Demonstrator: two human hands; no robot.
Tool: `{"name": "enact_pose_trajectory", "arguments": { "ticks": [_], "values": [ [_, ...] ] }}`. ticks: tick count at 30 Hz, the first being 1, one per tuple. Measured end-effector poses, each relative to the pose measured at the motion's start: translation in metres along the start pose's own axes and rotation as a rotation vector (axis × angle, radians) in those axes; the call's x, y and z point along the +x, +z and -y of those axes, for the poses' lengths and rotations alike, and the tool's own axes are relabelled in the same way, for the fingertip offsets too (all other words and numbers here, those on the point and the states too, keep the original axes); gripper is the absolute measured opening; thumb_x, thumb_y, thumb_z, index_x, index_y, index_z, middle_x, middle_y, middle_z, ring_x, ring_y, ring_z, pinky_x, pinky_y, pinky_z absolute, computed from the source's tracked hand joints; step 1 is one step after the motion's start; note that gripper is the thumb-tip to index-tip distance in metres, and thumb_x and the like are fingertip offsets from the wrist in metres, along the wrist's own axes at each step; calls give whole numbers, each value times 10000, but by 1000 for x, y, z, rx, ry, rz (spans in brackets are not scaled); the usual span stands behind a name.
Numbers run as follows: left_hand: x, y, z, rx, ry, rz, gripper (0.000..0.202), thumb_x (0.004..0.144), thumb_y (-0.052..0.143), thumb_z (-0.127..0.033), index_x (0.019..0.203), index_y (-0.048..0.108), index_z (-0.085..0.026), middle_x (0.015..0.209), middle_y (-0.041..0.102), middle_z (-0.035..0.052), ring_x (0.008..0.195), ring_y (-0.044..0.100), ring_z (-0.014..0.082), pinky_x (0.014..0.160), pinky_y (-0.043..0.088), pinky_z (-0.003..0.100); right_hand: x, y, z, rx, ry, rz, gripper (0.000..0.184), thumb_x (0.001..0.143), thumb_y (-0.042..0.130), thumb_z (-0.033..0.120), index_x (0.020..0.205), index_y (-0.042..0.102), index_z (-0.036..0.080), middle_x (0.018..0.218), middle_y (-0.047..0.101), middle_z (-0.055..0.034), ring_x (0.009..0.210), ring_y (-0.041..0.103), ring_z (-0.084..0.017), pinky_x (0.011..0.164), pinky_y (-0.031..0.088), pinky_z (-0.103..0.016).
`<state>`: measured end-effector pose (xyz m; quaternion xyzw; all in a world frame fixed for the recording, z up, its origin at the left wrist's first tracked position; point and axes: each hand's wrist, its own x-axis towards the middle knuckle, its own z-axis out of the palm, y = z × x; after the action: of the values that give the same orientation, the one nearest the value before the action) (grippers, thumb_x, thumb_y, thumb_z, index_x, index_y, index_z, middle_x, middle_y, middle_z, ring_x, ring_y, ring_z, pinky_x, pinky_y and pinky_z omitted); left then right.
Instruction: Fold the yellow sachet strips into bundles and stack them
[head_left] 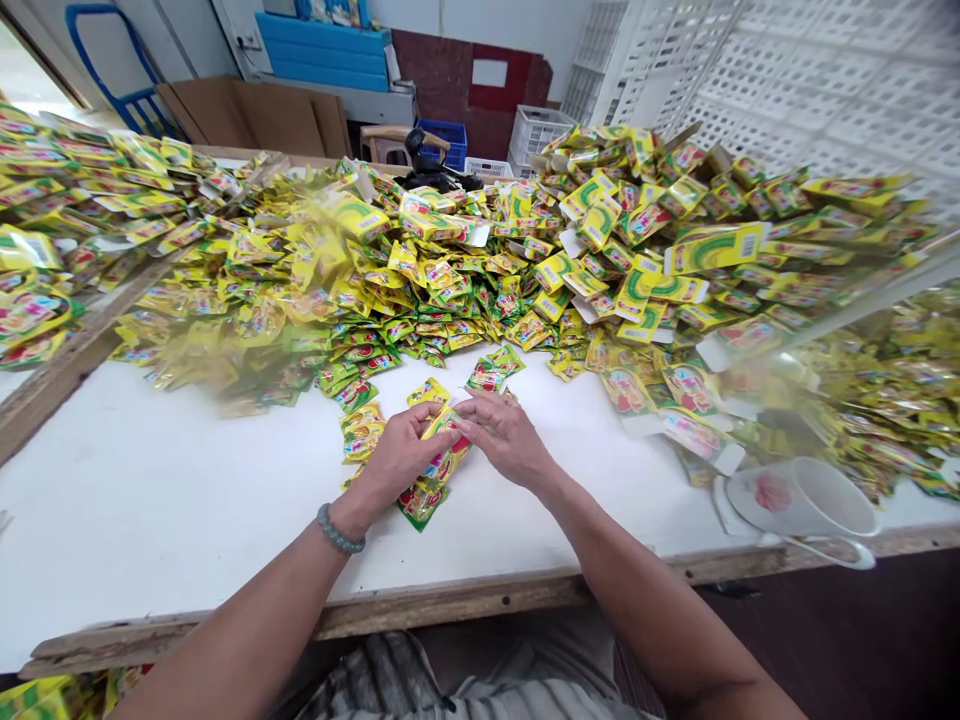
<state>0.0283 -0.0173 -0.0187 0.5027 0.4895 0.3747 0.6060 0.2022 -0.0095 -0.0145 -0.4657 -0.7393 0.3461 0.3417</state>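
A small yellow carton (452,458) with red and pink print is held between my two hands above the white tabletop. My left hand (401,452) closes on its left side, with the thumb across the front. Opposite it, my right hand (506,440) has thumb and fingers on the upper right end; whether that end is unsealed cannot be made out. Beneath and beside the carton lie several small printed sachets, among them a green and red one (420,507) and a yellow one (363,436). Another green sachet pair (495,368) lies just beyond my right hand.
Heaped sachets (442,290) stretch across the back of the table. Yellow cartons (637,290) pile up at right, before white plastic crates (810,90). A white mug (802,500) sits at the front right. Wooden strips (97,330) edge the table and divide its left part.
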Motion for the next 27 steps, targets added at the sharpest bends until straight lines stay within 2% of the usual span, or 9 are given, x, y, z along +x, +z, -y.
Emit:
{"name": "enact_pose_trajectory", "arguments": {
  "ticks": [2, 5, 7, 11, 14, 17, 20, 23, 27],
  "values": [
    [0, 1, -1, -40, 8, -33, 506, 710, 779, -428, 1111, 610, -169, 706, 680, -14, 551, 587, 130, 512, 421, 216, -1, 0, 1, -20, -13, -85, 136, 876, 633, 275, 985, 715, 275, 1124, 717, -53, 1279, 524, -283, 1092, 311, -511],
    [-1, 0, -2, -130, 76, -94, 656, 755, 749, -442, 1294, 444, -226, 701, 675, -30, 538, 612, 140, 500, 438, 215, 0, 0, 1, -1, -42, -323, 197, 857, 666, 315, 1047, 690, 266, 1194, 676, -77, 1252, 518, -264, 1101, 330, -479],
    [-2, 0, -2, -137, 133, -129, 684, 789, 722, -433, 1344, 366, -249, 721, 675, -31, 541, 614, 136, 501, 446, 214, 1, 3, 0, 63, -30, -378, 221, 832, 699, 359, 1031, 693, 263, 1180, 672, -77, 1202, 543, -253, 1079, 374, -446],
    [-3, -2, -2, -93, 176, -122, 531, 813, 702, -424, 1243, 446, -245, 719, 645, -38, 547, 594, 115, 500, 435, 198, 3, 12, -4, 327, 68, -174, 237, 836, 680, 443, 932, 709, 229, 962, 698, -49, 940, 638, -209, 840, 508, -349],
    [-3, -3, -2, -129, 104, -26, 465, 784, 727, -443, 1132, 501, -233, 716, 647, -30, 563, 622, 131, 500, 446, 205, 3, 14, -5, 416, 128, -71, 293, 862, 627, 483, 833, 689, 198, 764, 662, -14, 731, 612, -163, 708, 499, -301],
    [-3, -4, -4, -190, 56, 33, 467, 767, 744, -445, 1098, 490, -235, 728, 658, -27, 578, 646, 148, 508, 470, 219, 2, 11, -3, 433, 186, -86, 344, 863, 619, 487, 1061, 662, 208, 683, 635, 18, 639, 586, -149, 619, 479, -277],
    [-2, -2, -5, -245, 48, -6, 520, 753, 758, -445, 1105, 430, -248, 699, 656, -49, 517, 610, 128, 485, 463, 213, 1, 8, 1, 331, 132, -133, 407, 853, 639, 450, 1196, 647, 229, 774, 694, -4, 706, 623, -167, 689, 508, -305],
    [-1, 0, -5, -260, 47, -52, 568, 728, 780, -443, 1089, 384, -256, 649, 645, -73, 468, 567, 110, 459, 432, 194, 1, 7, 5, 300, 86, -128, 282, 884, 594, 450, 946, 755, 227, 876, 731, -33, 846, 651, -195, 797, 512, -332],
    [-1, 0, -1, -173, 71, -62, 536, 722, 787, -439, 1080, 445, -236, 583, 588, -97, 437, 507, 80, 432, 348, 160, 3, 7, 5, 410, 187, -111, 260, 791, 705, 459, 830, 761, 208, 793, 734, -26, 712, 643, -171, 670, 508, -300]
  ]
}}
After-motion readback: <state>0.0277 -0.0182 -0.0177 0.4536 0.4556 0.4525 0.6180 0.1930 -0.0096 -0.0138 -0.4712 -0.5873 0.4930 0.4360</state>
